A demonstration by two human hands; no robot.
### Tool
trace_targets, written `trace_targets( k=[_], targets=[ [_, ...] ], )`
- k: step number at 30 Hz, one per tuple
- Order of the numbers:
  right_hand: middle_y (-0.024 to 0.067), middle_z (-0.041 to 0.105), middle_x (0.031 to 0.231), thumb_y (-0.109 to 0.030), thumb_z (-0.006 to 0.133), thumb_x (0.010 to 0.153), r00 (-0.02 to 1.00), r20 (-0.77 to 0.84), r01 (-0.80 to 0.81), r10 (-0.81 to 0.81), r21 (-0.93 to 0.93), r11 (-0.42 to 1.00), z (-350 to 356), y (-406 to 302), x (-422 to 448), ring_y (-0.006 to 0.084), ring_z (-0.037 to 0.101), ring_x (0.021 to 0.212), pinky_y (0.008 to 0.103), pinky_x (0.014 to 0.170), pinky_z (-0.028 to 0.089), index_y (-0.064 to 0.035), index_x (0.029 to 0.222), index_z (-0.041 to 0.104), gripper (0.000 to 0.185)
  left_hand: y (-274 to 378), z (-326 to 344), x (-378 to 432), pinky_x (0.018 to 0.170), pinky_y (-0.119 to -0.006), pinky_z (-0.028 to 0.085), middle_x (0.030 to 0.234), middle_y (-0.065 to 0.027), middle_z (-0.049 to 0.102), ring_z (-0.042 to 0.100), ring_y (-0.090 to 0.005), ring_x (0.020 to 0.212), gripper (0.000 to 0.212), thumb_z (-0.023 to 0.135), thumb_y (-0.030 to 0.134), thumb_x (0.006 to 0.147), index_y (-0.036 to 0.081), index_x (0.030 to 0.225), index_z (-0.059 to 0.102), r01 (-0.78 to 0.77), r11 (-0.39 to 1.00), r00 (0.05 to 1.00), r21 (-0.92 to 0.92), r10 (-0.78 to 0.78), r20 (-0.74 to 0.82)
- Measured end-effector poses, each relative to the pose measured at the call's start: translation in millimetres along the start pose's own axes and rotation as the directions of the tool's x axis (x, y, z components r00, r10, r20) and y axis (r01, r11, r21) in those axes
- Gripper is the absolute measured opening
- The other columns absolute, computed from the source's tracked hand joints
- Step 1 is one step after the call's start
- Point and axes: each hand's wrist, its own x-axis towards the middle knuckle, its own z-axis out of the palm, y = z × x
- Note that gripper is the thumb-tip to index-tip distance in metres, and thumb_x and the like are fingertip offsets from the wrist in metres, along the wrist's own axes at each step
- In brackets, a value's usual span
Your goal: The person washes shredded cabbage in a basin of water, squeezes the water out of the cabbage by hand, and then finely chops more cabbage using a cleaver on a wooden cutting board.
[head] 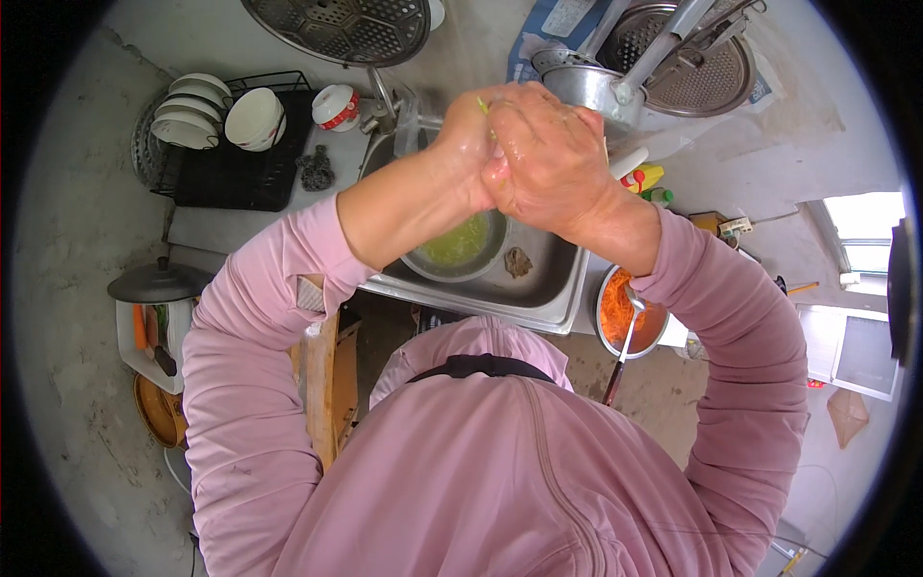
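Observation:
My left hand (465, 148) and my right hand (551, 159) are clasped tightly together above the sink (533, 288), both wet. Pale green shreds show between the fingers, so the hands are closed around some shredded vegetable, mostly hidden. Below them in the sink stands a round metal bowl (497, 249) with yellow-green liquid (458, 245) and shreds in it. A brown crumpled scrap (517, 262) lies on the sink floor beside the bowl. Right of the sink, a metal bowl holds shredded carrot (617, 306) and a spoon (634, 317) with a dark handle.
Left of the faucet (382, 108) are a red and white bowl (336, 108), a steel wool scourer (316, 169) and a black dish rack (231, 173) with white bowls. Behind my hands stands a metal pot (584, 90). A lidded white container (130, 346) is at far left.

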Motion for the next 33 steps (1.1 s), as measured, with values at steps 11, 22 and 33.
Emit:
trace_targets(
  k=[11, 22, 33],
  targets=[
    [0.0101, 0.059, 0.094, -0.025, 0.05, 0.077, 0.916, 0.089, -0.401, 0.39, 0.187, 0.897, 42.5, -1.1, -65.7, 0.0282, 0.057, 0.088, 0.0407, 0.072, 0.041, -0.0072, 0.09, 0.058, 0.023, -41.0, -35.9, 15.5, 0.095, -0.042, 0.042, 0.12, -0.0156, 0.053, 0.052, -0.0288, 0.11, 0.059, 0.029, 0.051, 0.094, 0.002, 0.119, 0.048, 0.096, 0.97, 0.952, -0.225, -0.156, -0.264],
    [0.0114, 0.059, 0.107, -0.023, 0.044, 0.085, 0.735, 0.109, -0.658, 0.669, 0.349, 0.667, 48.0, -17.4, -59.2, 0.0362, 0.044, 0.11, 0.0436, 0.095, 0.032, -0.0069, 0.098, 0.063, 0.028, -38.1, -54.6, 4.7, 0.094, -0.04, 0.044, 0.111, -0.0137, 0.059, 0.058, -0.027, 0.103, 0.04, 0.04, 0.037, 0.094, 0.004, 0.109, 0.057, 0.083, 0.944, 0.995, -0.319, -0.063, 0.072],
    [0.0027, 0.058, 0.102, -0.035, 0.05, 0.081, 0.995, 0.078, -0.057, 0.056, 0.02, 0.998, 26.2, 2.7, -43.7, 0.023, 0.053, 0.104, 0.0382, 0.079, 0.035, -0.0114, 0.094, 0.06, 0.029, -34.0, -17.4, -5.9, 0.087, -0.037, 0.047, 0.1, -0.0093, 0.062, 0.06, -0.0234, 0.097, 0.045, 0.037, 0.046, 0.093, 0.007, 0.099, 0.058, 0.021, 0.961, 0.987, -0.277, -0.064, -0.148]
  ],
)
